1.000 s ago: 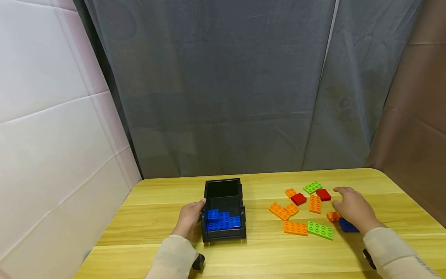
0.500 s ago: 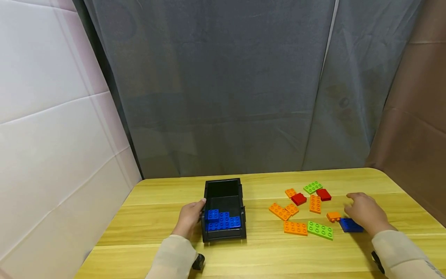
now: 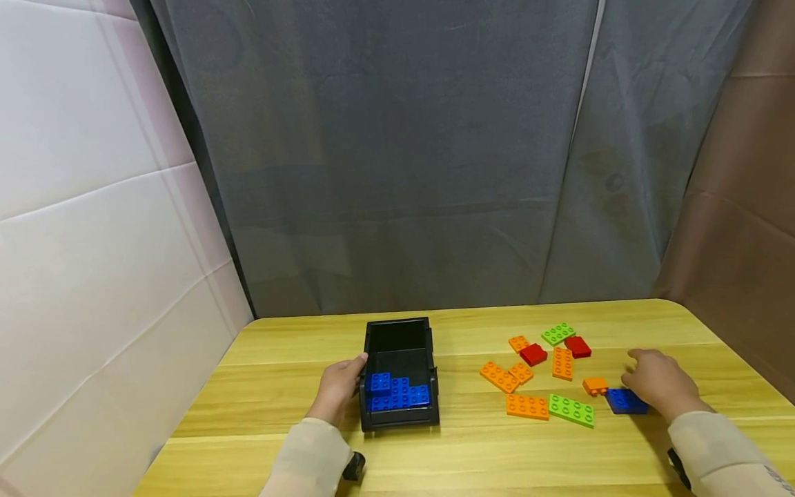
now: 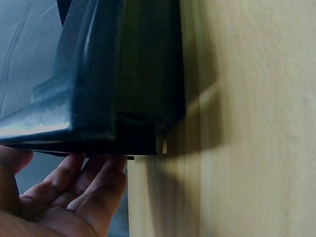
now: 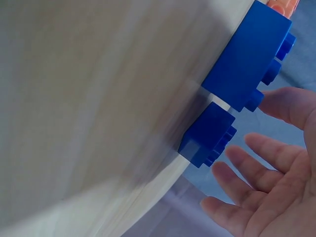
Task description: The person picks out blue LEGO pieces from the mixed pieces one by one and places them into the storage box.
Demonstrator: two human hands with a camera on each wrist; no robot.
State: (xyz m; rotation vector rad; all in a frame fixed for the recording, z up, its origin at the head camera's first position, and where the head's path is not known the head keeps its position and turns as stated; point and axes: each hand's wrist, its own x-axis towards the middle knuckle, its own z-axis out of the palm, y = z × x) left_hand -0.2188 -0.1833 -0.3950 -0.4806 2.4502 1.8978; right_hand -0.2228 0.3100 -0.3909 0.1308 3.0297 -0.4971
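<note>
My left hand (image 3: 335,388) grips the left side of a black plastic bin (image 3: 402,417), thumb at its rim and fingers along the outer wall (image 4: 74,170). Several blue toy bricks (image 3: 397,393) lie in the bin's front. Over the right part of the table, my right hand (image 3: 663,383) hovers with fingers spread and holding nothing. Close to its thumb is a blue brick (image 3: 623,402), studs facing up. In the right wrist view a smaller blue brick (image 5: 210,129) sits beside the larger one, near the fingertips; the hand hides it from the head view.
Orange bricks (image 3: 526,406), green bricks (image 3: 571,411) and red bricks (image 3: 533,355) are scattered between the bin and my right hand. An orange brick (image 3: 594,386) sits just left of the blue one. A grey curtain (image 3: 397,172) hangs behind the wooden table (image 3: 466,462).
My right hand has moved to the right and slightly down, uncovering the blue brick and the orange one beside it. The left hand and the bin have stayed put.
</note>
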